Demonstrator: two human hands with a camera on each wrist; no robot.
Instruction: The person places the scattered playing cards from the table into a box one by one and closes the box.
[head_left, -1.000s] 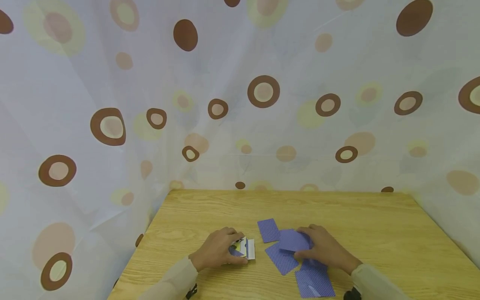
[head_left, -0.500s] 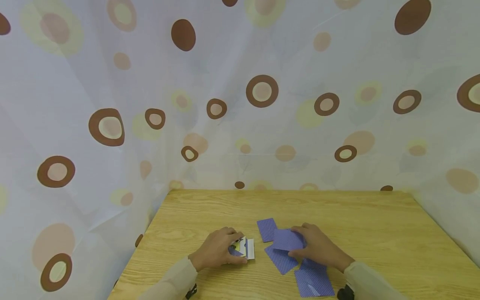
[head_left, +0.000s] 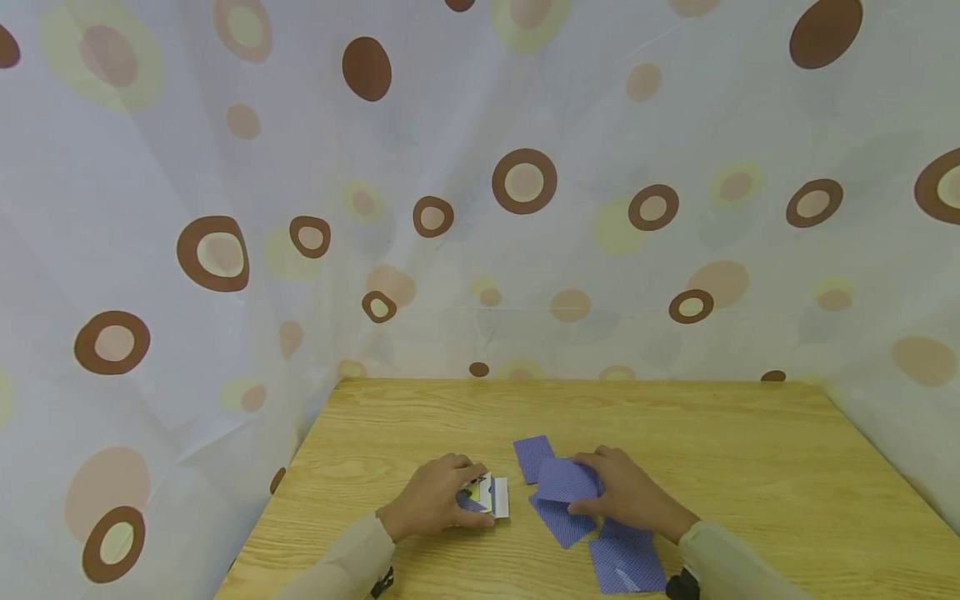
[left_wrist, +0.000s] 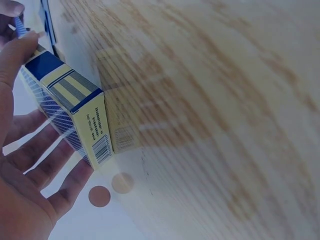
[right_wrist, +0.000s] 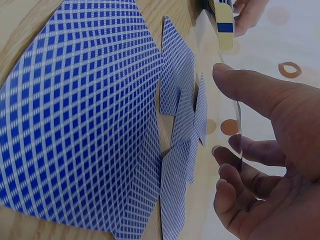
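My left hand (head_left: pixel 435 496) grips a playing-card box (left_wrist: pixel 75 100), thumb on one side and fingers on the other. The box lies on the table with its white end flap (head_left: pixel 502 497) sticking out to the right. Between thumb and fingers, my right hand (head_left: pixel 628 492) holds a bent playing card (head_left: pixel 567 481), its blue patterned back up. In the right wrist view this card shows almost edge-on, so whether it is one card or more I cannot tell. Below and around it lie loose cards (head_left: pixel 564 525), backs up, some overlapping.
One separate card (head_left: pixel 532 454) lies farther back, left of the right hand. Nearest to the body rests another card (head_left: pixel 630 565) with a pale glare patch. The wooden table (head_left: pixel 420 417) meets a spotted curtain (head_left: pixel 570 250) at its back and left.
My right hand has moved left with the held card, closer to the box. The left hand and the box stay put, as do the loose cards.
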